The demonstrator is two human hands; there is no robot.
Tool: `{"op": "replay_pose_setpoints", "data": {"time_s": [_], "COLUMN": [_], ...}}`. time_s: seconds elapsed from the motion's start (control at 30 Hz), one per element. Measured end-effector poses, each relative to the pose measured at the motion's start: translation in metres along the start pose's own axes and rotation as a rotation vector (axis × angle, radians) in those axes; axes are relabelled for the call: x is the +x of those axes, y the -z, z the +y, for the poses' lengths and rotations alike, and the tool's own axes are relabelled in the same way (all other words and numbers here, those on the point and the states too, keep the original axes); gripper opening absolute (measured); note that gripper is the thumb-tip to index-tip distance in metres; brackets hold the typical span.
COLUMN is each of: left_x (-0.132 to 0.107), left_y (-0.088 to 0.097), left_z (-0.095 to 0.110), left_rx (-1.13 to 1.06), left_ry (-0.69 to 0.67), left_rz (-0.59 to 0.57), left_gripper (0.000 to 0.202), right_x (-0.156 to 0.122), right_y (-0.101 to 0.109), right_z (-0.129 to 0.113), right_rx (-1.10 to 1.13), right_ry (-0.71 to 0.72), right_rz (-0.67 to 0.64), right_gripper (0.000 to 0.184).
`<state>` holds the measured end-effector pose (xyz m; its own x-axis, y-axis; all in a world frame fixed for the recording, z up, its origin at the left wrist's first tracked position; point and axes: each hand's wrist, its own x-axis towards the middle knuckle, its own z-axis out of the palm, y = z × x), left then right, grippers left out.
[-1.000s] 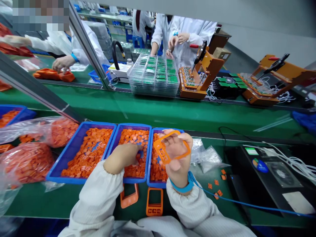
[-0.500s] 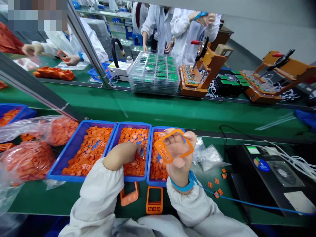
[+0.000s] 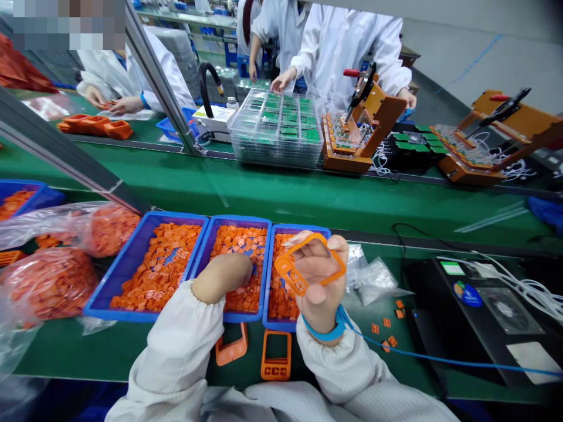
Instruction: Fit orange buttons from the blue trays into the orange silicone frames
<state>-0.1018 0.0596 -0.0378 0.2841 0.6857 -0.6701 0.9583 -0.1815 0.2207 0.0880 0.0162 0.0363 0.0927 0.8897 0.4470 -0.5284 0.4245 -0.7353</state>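
My left hand [image 3: 225, 276] reaches into the middle blue bin [image 3: 267, 264], among small orange plastic pieces [image 3: 240, 302]. Its fingers point down and are mostly hidden behind the back of the hand, so whether they grip a piece does not show. Raised over the right blue bin [image 3: 303, 228], my right hand [image 3: 320, 290] is closed on an orange plastic frame [image 3: 288, 258], tilted, with a large window and small slots at one end. Two more orange frames, one slotted [image 3: 276, 371] and one seen at an angle [image 3: 232, 352], lie at the table's front.
A left blue bin [image 3: 121, 266] and bags of orange pieces [image 3: 53, 284] stand to the left. Several loose orange pieces [image 3: 386, 322] lie right, near a black device [image 3: 479, 316]. A blue cord [image 3: 422, 354] runs from my right wrist. Co-workers stand beyond clear trays [image 3: 277, 149].
My left hand has shifted slightly right and turned, its fingers now more hidden. The right hand holds the frame at nearly the same spot. Across the bench, a co-worker's arms have come down.
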Motion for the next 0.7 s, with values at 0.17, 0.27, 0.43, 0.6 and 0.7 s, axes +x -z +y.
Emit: {"op": "replay_pose_setpoints", "data": {"time_s": [0.17, 0.27, 0.43, 0.6, 0.7], "left_x": [-0.004, -0.005, -0.005, -0.014, -0.021], "left_y": [0.001, 0.001, 0.002, 0.007, 0.009], "left_z": [0.000, -0.001, -0.004, 0.002, 0.006], "left_rx": [0.071, 0.072, 0.031, -0.044, -0.105], "left_ry": [-0.002, -0.044, -0.101, -0.193, -0.263], "left_rz": [0.004, 0.025, 0.066, 0.122, 0.183], "left_gripper": [0.029, 0.026, 0.029, 0.029, 0.028], "right_x": [0.001, 0.001, 0.000, 0.002, 0.003], "right_y": [-0.001, 0.000, 0.000, 0.000, 0.001], "right_z": [0.001, 0.002, 0.002, 0.000, 0.002], "right_rx": [0.015, -0.025, -0.064, -0.012, 0.005], "right_ry": [0.009, -0.041, -0.071, -0.020, -0.004], "right_rz": [-0.021, -0.002, 0.004, -0.019, -0.010], "right_gripper": [0.066, 0.074, 0.076, 0.068, 0.067]}}
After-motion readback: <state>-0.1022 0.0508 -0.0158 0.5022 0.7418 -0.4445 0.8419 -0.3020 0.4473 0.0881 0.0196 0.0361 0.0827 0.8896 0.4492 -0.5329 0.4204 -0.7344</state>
